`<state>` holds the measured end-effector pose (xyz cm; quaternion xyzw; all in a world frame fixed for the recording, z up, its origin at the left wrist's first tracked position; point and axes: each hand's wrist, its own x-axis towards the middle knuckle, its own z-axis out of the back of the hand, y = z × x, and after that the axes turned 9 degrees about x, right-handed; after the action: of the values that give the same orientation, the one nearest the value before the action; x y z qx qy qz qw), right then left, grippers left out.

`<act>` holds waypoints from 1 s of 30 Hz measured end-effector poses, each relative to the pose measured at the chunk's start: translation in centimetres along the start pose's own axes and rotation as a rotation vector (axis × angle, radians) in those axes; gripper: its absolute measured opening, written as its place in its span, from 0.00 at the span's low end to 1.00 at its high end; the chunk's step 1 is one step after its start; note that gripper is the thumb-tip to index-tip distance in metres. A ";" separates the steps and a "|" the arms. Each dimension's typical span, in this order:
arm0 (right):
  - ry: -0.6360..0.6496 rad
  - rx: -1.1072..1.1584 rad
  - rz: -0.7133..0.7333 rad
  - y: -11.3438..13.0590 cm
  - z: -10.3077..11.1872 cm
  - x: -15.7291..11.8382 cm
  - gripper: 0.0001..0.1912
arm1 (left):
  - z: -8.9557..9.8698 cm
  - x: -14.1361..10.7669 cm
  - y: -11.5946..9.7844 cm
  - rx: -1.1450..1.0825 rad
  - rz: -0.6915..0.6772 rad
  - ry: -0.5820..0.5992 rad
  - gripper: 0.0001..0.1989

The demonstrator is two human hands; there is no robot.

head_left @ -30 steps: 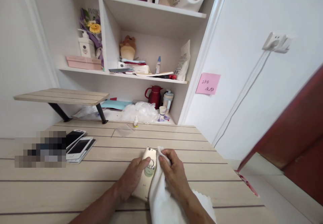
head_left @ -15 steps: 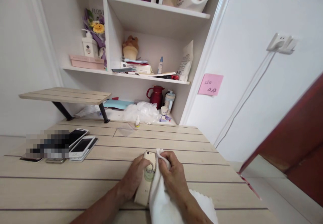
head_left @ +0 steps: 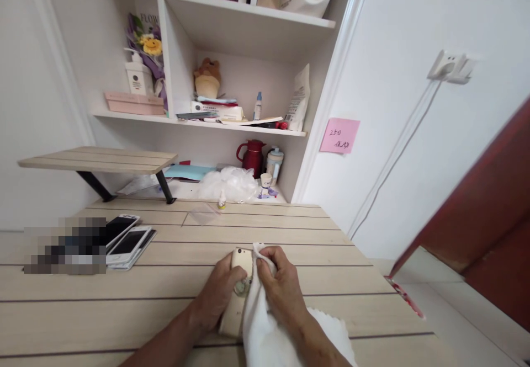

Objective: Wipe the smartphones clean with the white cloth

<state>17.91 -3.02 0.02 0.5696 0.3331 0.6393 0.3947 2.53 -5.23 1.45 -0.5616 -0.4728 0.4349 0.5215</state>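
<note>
A gold smartphone is held back side up just over the wooden table, its camera end pointing away from me. My left hand grips its left edge, the thumb lying across the ring holder on its back. Pinched in my right hand is a white cloth with a scalloped edge, pressed along the phone's right edge. The cloth drapes down under my right wrist and hides that side of the phone.
Several phones lie at the left, partly blurred out. Behind them stands a small raised wooden shelf on black legs. A small bottle and a clear plastic bag lie near the back edge, before a white shelf unit.
My left thumb has shifted right over the ring holder, covering more of it. The cloth and right hand stay at the phone's right edge. The whole view has shifted slightly.
</note>
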 end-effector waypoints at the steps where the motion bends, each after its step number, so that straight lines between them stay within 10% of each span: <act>1: -0.002 0.006 -0.004 0.0 0.0 0.0 0.05 | 0.1 -0.1 0.0 -0.011 0.009 0.017 0.15; 17: -0.077 0.100 -0.070 0.3 0.5 0.1 0.09 | -1.4 -0.6 -0.9 -0.613 0.364 0.340 0.28; 30: -0.032 0.069 -0.131 0.2 0.5 0.2 0.10 | -0.6 -0.2 -1.3 -0.642 0.320 0.198 0.31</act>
<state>18.42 -2.92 0.32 0.5700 0.3851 0.5911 0.4213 2.97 -5.53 2.77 -0.8027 -0.4389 0.2838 0.2873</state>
